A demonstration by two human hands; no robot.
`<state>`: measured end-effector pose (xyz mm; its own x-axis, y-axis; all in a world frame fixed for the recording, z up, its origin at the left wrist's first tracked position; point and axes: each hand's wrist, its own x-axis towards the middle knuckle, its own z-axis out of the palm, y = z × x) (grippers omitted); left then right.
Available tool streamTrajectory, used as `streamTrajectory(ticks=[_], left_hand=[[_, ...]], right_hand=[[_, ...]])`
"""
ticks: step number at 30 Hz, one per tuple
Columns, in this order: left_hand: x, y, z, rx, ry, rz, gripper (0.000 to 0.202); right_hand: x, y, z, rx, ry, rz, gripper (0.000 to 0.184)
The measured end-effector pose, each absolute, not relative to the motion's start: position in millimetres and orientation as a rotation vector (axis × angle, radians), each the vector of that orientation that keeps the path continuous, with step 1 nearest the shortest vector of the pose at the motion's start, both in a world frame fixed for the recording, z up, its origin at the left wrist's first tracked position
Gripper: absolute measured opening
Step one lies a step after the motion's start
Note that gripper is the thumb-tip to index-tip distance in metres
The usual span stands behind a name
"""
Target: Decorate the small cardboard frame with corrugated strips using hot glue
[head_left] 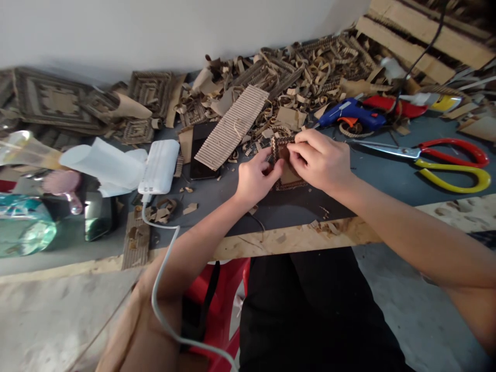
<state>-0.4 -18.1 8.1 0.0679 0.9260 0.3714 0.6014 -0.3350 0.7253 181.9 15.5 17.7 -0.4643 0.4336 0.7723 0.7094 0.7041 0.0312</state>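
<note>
Left hand (pixel 254 176): grasping your cardboard frame (pixel 290 177).
Right hand (pixel 323 159): pinching its far side.
Frame risk: uneven squeezing may bend your walls.

Craft workshop, from where I stand | cardboard scraps (pixel 279 72) heap on the counter (pixel 387 178) | glue gun (pixel 351 112) and scissors (pixel 416 153) lie out

A single wide view looks from my head, forward and steeply down, onto the workbench (pixel 372 201). My left hand (pixel 254 178) and right hand (pixel 324 159) fall near the middle, at close range. Pale wall (pixel 155 31) spans the top; my black-trousered lap (pixel 310 310) lies at the bottom, seen from above. The front edge (pixel 271 244) slants upward to the right.
</note>
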Motion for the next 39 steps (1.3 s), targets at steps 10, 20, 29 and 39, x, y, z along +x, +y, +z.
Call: streamTrajectory(ticks=[10,20,29,39], left_hand=[[-2.0,-21.0,7.8,1.987,1.501,1.201,0.033],[-1.5,-20.0,4.4,2.014,1.48,1.226,0.038],[-2.4,-21.0,7.1,2.015,1.442,1.22,0.039],[-4.7,-18.1,6.7,1.99,1.394,1.207,0.04]], right_hand=[[184.3,15.4,15.5,-0.907,-2.223,-0.268,0.017],[183.4,14.8,19.3,-0.83,-2.214,-0.329,0.02],[185.1,16.4,19.6,-0.783,-2.203,-0.329,0.019],[182.9,18.2,19.8,-0.846,-2.221,-0.338,0.025]])
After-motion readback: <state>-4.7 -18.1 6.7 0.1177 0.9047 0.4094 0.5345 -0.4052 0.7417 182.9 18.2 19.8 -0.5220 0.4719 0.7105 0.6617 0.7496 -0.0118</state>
